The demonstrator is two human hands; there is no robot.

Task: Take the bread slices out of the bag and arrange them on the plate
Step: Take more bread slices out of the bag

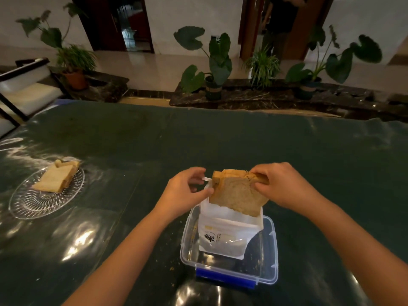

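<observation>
At far left one clear glass plate (28,206) sits on the dark green table (242,146); on it lie bread slices on the plate (56,178), stacked and leaning, at least two, though the exact count is hard to make out; well apart to the right, the left hand (185,193) is curled, thumb and fingers pinching the rim of the one white bread bag (227,233) at its open mouth; just beside it, a held slice (236,193) hangs above the bag, its lower corner at the opening, a second crust edge showing behind it, so two slices may be gripped together; the right hand (280,184) is clenched on the slice's upper right corner, fingers folded over the crust; the bag stands upright in one clear plastic container (272,250) with a blue clasp at the near side; what remains inside the bag is hidden by its white wall; both forearms run out of view at the bottom edge.
</observation>
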